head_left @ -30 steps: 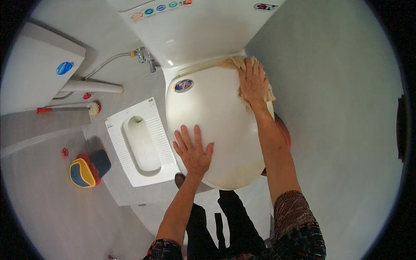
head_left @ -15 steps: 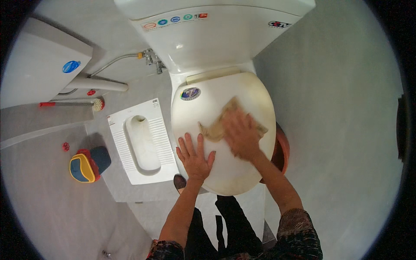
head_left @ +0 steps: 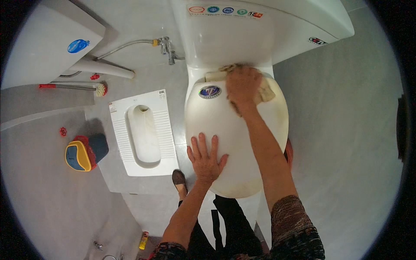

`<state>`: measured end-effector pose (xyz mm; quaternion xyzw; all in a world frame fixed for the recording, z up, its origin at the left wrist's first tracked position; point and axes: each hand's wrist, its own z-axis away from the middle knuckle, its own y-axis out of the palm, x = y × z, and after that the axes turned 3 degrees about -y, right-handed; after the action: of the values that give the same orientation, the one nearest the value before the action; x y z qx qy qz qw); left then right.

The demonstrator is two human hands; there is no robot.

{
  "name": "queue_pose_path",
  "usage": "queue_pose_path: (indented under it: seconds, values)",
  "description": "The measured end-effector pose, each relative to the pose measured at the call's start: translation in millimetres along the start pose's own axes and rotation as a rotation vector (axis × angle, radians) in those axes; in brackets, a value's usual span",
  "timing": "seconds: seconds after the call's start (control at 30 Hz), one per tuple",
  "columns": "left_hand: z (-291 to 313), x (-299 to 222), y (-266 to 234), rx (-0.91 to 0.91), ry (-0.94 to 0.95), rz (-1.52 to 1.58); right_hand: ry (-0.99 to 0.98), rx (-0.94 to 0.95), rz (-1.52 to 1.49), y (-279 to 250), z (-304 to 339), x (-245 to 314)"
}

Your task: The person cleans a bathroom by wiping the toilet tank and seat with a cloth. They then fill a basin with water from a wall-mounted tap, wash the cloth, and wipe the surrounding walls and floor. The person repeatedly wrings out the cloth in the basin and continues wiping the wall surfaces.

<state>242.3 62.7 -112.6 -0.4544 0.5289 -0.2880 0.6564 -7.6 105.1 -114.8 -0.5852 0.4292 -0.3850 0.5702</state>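
A white toilet with its lid [head_left: 242,160] down stands in front of me. My left hand [head_left: 207,162] lies flat on the lid's left half, fingers spread, holding nothing. At the back of the lid, by the hinge, my right hand [head_left: 244,84] presses on a crumpled beige cloth [head_left: 266,92]. Parts of the cloth stick out around the hand; the rest is hidden beneath it. The right fingers are blurred and bent over the cloth. Left of the right hand, an oval blue sticker [head_left: 210,92] sits on the lid. The white tank [head_left: 229,37] rises just behind.
A white squat pan [head_left: 167,138] is set in the floor to the left. Farther left are a blue-yellow bin [head_left: 89,151] and a red-handled brush [head_left: 71,88]. A valve and hose [head_left: 164,45] are on the wall. A reddish-brown bucket [head_left: 289,152] shows partly behind the lid's right side.
My right hand has moved with the cloth from the lid's middle to its back edge near the hinge. The left hand still rests flat on the lid. The view has shifted.
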Motion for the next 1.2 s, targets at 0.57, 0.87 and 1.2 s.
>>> queue_pose_path:
  seconds: [0.57, 0.87, 1.2]
  values:
    - [1, 2, 3, -0.030, 0.029, 0.028, 0.026, -0.220, 0.024, 10, 57, -53]
    - [7, 17, 7, -0.092, -0.036, 0.261, -0.459, 0.130, -0.234, -35, 187, -5]
    - [8, 19, 9, -0.225, -0.051, 0.414, -0.646, 0.089, -0.294, -36, 111, 41]
